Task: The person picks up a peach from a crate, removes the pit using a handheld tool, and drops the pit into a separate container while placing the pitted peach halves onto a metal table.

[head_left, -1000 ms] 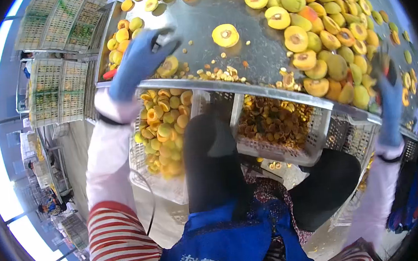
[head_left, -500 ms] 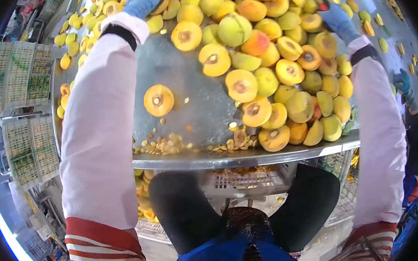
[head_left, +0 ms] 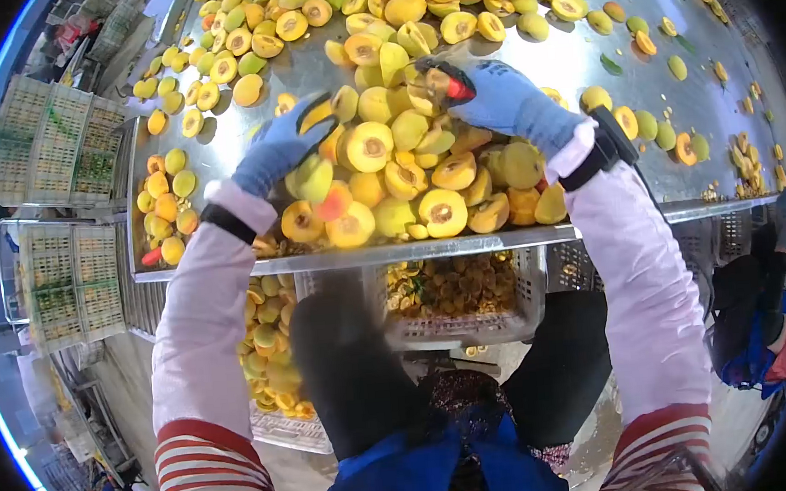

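Note:
A heap of halved yellow peaches point(head_left: 369, 146), some showing a brown pit hollow, lies against the near edge of a metal table point(head_left: 526, 55). My left hand point(head_left: 279, 148), in a blue glove with a dark palm, is at the heap's left side, thumb and fingers apart around yellow fruit. Just below it, a blurred greenish peach piece point(head_left: 312, 180) is in motion. At the heap's upper right, my right hand point(head_left: 501, 98), also gloved in blue, is closed around a small red-and-black tool point(head_left: 456, 84). Its working end is hidden among the fruit.
More peach halves point(head_left: 293, 24) are spread over the far side of the table. Under the edge stand a crate point(head_left: 534, 299) of brown scraps and peaches point(head_left: 271, 338). Stacked crates point(head_left: 53, 143) are at the left; another person point(head_left: 758, 309) sits at the right.
Both hands have come nearer and closer together, and the peaches between them now lie up against the table's near edge, over the spot where loose kernels lay. The view has also shifted.

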Available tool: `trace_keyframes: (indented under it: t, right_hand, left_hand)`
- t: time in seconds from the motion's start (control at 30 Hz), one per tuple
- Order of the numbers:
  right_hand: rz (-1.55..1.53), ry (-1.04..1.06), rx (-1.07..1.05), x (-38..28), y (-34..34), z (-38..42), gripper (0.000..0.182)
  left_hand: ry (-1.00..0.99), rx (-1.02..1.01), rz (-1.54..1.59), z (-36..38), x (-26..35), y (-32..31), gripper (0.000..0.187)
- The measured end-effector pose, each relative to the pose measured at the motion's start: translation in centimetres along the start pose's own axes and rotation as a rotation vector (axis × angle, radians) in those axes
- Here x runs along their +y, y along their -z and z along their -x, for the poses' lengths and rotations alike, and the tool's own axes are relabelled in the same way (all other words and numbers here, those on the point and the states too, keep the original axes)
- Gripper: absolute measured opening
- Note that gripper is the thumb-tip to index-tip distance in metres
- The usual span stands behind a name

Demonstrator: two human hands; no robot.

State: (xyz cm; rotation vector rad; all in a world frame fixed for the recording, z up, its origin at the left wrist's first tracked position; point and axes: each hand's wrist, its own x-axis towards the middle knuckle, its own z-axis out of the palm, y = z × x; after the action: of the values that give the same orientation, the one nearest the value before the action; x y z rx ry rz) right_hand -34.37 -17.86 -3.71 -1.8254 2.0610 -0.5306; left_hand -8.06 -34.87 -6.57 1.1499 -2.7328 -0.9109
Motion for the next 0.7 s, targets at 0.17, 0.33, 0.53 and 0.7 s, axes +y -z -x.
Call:
trace_keyframes:
  t: [0.17, 0.33, 0.53, 0.7]
  right_hand:
    - [-0.394, -0.205, 0.411, -3.9, 0.7, 8.9, 0.047]
    - [-1.326, -0.402, 0.159, -14.2, -5.7, 20.7, 0.048]
    - [-1.898, -0.537, 0.316, -17.7, -11.7, 28.8, 0.054]
    - [-2.046, -0.529, 0.183, -18.3, -12.3, 32.6, 0.044]
  left_hand:
    - [0.003, 0.328, -0.074, 6.4, 0.7, 0.6, 0.035]
    - [-0.15, 0.414, 0.716, 17.3, 11.8, -3.8, 0.021]
    - [0.079, 0.124, 1.424, 26.5, 16.9, -8.9, 0.036]
    - [-0.034, 0.24, 1.093, 30.2, 18.8, -10.9, 0.035]
